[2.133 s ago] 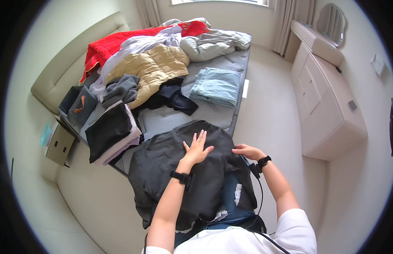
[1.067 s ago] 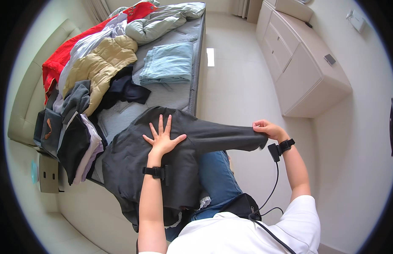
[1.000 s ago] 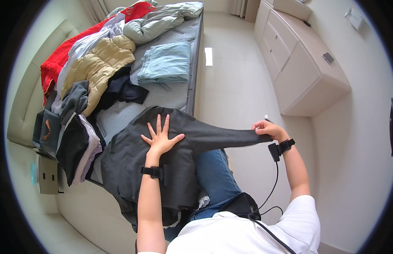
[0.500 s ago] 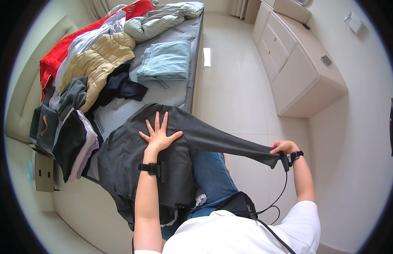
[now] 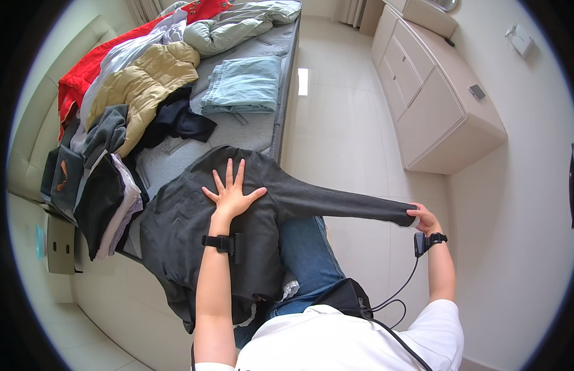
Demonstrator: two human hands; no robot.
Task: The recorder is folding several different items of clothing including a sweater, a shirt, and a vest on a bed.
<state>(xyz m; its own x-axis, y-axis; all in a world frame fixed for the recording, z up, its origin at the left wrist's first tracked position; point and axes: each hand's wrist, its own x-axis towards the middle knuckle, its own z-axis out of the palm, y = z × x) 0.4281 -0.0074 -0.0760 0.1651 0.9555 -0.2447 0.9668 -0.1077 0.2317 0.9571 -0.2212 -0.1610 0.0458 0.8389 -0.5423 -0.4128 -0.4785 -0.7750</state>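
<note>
Left hand [image 5: 230,193] flat on the dark grey sweater [image 5: 194,235], fingers [image 5: 228,170] spread, pinning its chest at the near corner of the bed [image 5: 262,133]; body of the sweater draped off the bed's foot edge over the lap; sleeve [image 5: 342,205] drawn taut rightward past the bed's edge, long axis running left to right over the floor [image 5: 349,148]; cuff pinched in the right hand [image 5: 424,217], fingers closed on it, nearer hand to that end.
</note>
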